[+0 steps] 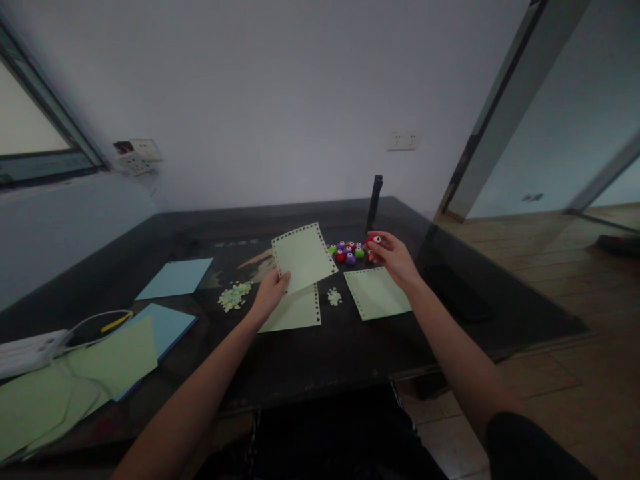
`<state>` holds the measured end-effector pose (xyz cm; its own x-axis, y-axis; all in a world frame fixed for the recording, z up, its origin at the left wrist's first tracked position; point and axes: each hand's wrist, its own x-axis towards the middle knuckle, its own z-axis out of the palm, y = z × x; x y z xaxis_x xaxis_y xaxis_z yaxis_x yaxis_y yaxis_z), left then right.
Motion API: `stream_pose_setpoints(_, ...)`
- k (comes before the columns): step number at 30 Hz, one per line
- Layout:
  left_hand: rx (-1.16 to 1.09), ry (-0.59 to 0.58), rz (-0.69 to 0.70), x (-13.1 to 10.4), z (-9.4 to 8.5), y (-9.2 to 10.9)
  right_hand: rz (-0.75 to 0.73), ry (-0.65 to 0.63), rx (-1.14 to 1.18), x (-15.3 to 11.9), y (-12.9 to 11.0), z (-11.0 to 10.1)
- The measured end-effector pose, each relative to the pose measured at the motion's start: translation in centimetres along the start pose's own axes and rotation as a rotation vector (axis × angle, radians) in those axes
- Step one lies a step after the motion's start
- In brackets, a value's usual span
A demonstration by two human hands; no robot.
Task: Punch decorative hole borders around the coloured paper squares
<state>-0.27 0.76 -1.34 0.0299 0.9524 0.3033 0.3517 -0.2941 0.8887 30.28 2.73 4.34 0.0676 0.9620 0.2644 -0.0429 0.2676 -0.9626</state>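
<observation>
My left hand [271, 291] pinches the lower left corner of a pale green sheet [304, 257] with small dark marks punched or printed along its edges. The sheet is raised and tilted above another green sheet [295, 312] lying on the table. My right hand [393, 257] is closed on a small red item [373, 240] with a white eye-like spot. Beside it sits a cluster of similar red, purple and green items [350, 259]. A third green sheet [375, 293] lies under my right wrist.
Small paper bits lie in a larger pile [235, 296] and a smaller pile [335, 297]. Blue sheets [176, 277], plain green paper [115, 357] and a white power strip [30, 353] with a cable are at left. A black upright object [375, 203] stands behind my right hand on the dark table [320, 360].
</observation>
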Motion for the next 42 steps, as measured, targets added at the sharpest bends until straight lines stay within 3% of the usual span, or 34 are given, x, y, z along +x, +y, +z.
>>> stream_pose_setpoints(4,-0.054,-0.014,-0.015,0.1,0.0,-0.1,0.050,-0.051,-0.190,3.3,2.5,-1.5)
stream_pose_setpoints(9,-0.066,-0.017,-0.059,0.0,0.1,0.2,0.036,-0.095,-0.694,5.1,5.7,-1.9)
stream_pose_setpoints(13,-0.045,-0.018,-0.112,-0.3,0.1,0.6,-0.043,-0.149,-1.085,5.2,5.9,-1.6)
stream_pose_setpoints(18,-0.061,-0.030,-0.110,-0.4,0.1,0.9,-0.013,-0.224,-1.227,5.5,6.1,-0.8)
stream_pose_setpoints(28,-0.196,-0.130,-0.176,-0.9,0.6,1.4,-0.049,-0.212,-1.167,5.9,7.8,0.7)
stream_pose_setpoints(31,-0.218,-0.138,-0.164,-0.8,0.7,1.2,-0.081,-0.146,-1.115,5.3,7.3,0.8)
stream_pose_setpoints(35,-0.211,-0.140,-0.156,-0.8,0.9,1.3,-0.119,-0.076,-0.754,3.6,5.6,1.3)
stream_pose_setpoints(39,-0.171,-0.147,-0.144,-1.1,1.4,1.8,0.115,-0.250,-0.274,1.7,4.3,2.7)
stream_pose_setpoints(42,-0.135,-0.126,-0.073,-1.2,1.6,2.1,0.173,-0.221,-0.153,0.7,3.8,3.1)
